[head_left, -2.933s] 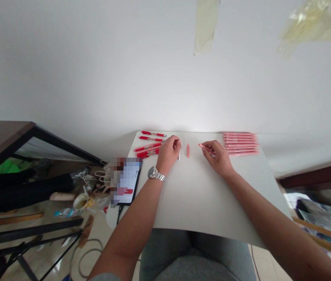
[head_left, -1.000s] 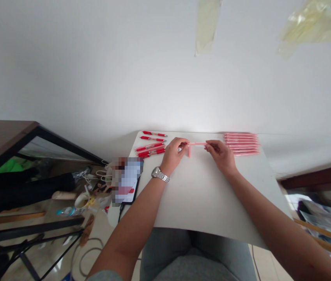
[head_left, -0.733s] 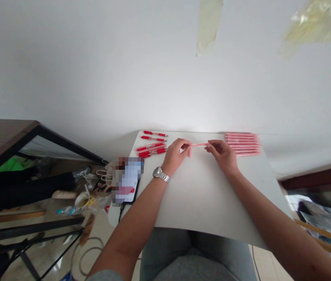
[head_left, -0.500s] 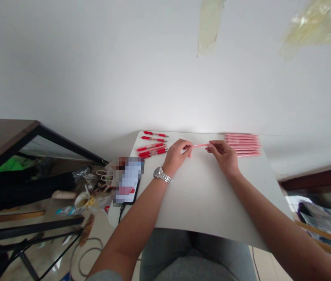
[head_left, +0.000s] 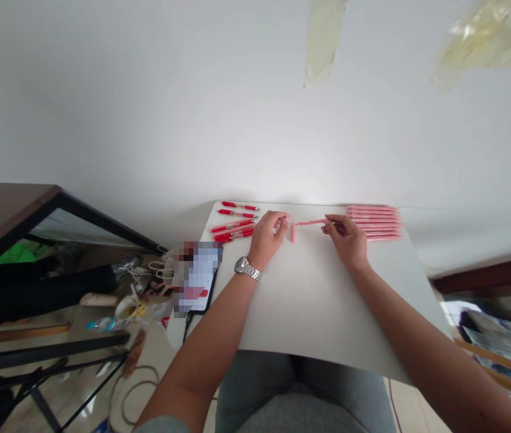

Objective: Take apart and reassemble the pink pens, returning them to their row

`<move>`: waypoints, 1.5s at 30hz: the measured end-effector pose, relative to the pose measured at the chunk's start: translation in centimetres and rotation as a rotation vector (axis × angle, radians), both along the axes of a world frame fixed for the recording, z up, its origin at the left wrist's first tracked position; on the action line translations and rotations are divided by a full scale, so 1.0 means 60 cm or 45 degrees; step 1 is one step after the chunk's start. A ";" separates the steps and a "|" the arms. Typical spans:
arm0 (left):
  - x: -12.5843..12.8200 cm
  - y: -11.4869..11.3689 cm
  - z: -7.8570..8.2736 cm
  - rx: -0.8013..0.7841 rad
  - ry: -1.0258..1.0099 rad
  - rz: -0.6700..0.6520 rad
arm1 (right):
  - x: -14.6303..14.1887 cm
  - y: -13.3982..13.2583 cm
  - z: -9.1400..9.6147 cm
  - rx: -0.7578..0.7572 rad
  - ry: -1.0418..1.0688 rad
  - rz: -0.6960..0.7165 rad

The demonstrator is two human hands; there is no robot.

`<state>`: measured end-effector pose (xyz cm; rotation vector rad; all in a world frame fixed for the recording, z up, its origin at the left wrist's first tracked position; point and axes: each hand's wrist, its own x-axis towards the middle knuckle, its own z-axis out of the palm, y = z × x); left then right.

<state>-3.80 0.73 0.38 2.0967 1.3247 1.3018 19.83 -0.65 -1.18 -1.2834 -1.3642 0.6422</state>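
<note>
Between thumb and fingers, my right hand (head_left: 346,239) pinches a slim pink pen (head_left: 312,222), which points left across the white table (head_left: 309,294). A short pink pen cap (head_left: 293,233) lies on the table just left of the pen's tip. Next to that cap is my left hand (head_left: 269,236), its thumb and fingertips pressed together. Whatever sits in that pinch is too small to make out. A row of several pink pens (head_left: 376,224) lies right of my right hand. Several red pens (head_left: 236,226) lie left of my left hand, partly covered by it.
A phone (head_left: 201,276) with a blurred screen and a cable rests at the table's left edge. Behind the table rises a white wall (head_left: 255,120). Dark metal frames (head_left: 102,219), a bottle (head_left: 106,325) and a cup (head_left: 125,308) are on the left.
My left hand has come away from the pen's left end and shifted slightly left. The pen stays in my right hand, and the cap now shows fully on the table.
</note>
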 end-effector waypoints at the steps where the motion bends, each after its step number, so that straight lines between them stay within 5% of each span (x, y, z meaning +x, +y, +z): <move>1: 0.001 0.000 0.000 0.000 0.005 0.007 | 0.000 0.000 0.001 -0.003 -0.009 0.003; 45: 0.001 0.000 0.002 -0.017 0.052 0.048 | 0.002 0.003 -0.006 -0.025 0.045 -0.012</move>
